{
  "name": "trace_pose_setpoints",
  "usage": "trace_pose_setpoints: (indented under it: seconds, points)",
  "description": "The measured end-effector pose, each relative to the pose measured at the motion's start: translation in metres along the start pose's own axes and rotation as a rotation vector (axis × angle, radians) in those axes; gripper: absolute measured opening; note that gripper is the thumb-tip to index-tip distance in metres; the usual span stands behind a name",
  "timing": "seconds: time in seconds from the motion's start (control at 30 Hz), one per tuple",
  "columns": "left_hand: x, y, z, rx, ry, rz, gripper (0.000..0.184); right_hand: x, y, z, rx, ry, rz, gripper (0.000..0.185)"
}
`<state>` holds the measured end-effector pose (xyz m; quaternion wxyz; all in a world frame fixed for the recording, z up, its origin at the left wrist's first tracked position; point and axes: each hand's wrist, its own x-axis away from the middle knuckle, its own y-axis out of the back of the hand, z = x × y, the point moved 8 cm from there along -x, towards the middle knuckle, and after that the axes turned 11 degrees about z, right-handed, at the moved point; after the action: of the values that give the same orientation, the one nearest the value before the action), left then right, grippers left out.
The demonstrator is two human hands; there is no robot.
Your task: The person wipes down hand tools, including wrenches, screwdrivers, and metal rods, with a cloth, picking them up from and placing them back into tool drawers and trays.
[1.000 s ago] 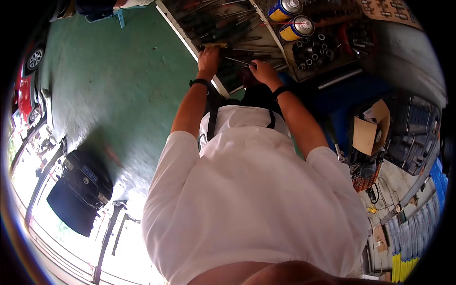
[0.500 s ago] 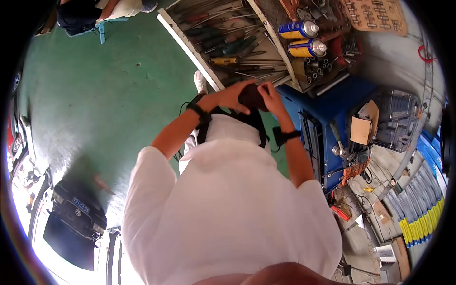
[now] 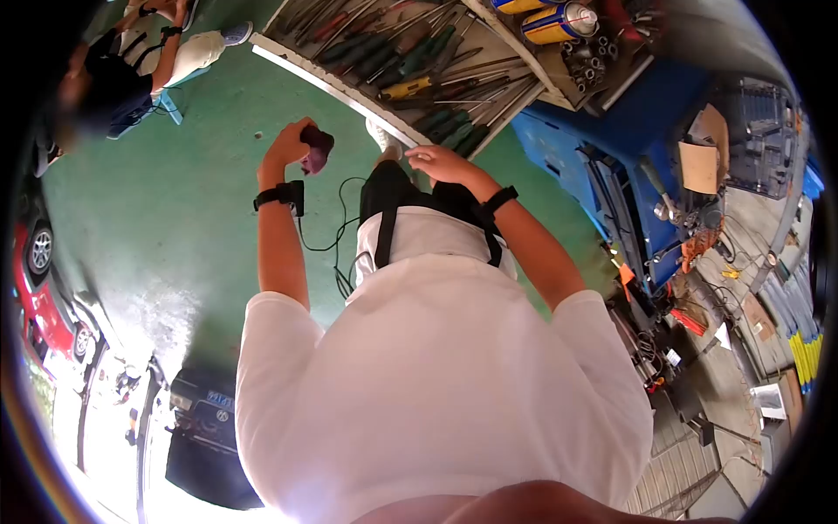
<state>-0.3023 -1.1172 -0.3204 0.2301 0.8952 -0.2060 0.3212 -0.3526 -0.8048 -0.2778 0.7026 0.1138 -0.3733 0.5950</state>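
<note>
My left hand [image 3: 285, 150] is out to the left over the green floor, fingers closed round a crumpled dark red cloth [image 3: 317, 150]. The cloth hangs off its right side. My right hand [image 3: 443, 166] is in front of my waist, just below the front edge of the tool drawer [image 3: 349, 98]. Its fingers are loosely stretched to the left and hold nothing visible. In the drawer lie several screwdrivers [image 3: 408, 88] with dark green, red and yellow handles.
A blue and yellow spray can [image 3: 559, 24] and sockets [image 3: 587, 65] are right of the drawer. A blue cabinet [image 3: 646, 105] stands at right. Cables [image 3: 342, 244] trail beside my legs. Another person [image 3: 131, 79] sits at upper left. Cars, including a red car [image 3: 48, 301], are at left.
Both hands were together at the dark red cloth. My left hand has carried it away to the left, and my right hand has let go. The view has shifted.
</note>
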Motion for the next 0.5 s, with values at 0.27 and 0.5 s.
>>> trace_pose_setpoints:
  seconds: [0.27, 0.5]
  points:
    - [-0.046, -0.052, -0.040, 0.638, 0.216, -0.355, 0.049, 0.014, 0.021, -0.009, 0.315, -0.073, -0.263, 0.036]
    - [-0.033, -0.065, -0.053, 0.317, 0.310, -0.818, 0.059, 0.065, 0.087, -0.037, 0.565, -0.158, -0.575, 0.034]
